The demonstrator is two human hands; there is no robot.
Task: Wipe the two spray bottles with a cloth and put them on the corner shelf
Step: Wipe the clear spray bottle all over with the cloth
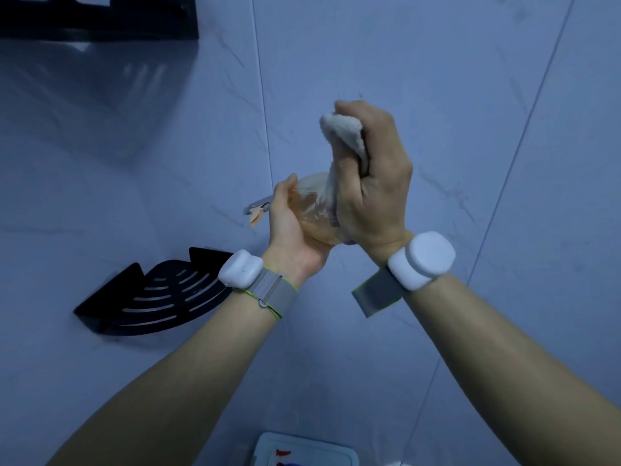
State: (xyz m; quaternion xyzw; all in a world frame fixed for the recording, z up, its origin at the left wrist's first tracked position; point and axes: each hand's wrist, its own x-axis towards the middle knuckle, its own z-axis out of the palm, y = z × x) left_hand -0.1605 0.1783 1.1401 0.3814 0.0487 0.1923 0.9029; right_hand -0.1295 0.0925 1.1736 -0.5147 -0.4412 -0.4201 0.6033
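The left hand (pixel 292 230) grips a translucent amber bottle (pixel 311 210), fingers wrapped around its body. The bottle lies tilted, long axis running from the base near the wrists toward the nozzle (pixel 258 208), which points left. The right hand (pixel 373 183) is closed on a bunched white cloth (pixel 342 136), pressed against the bottle's right side. Wiping appears to be in progress. The black corner shelf (pixel 158 295) is mounted low on the wall, left of and below the left hand, making that hand the nearer one for placement. The second bottle is not visible.
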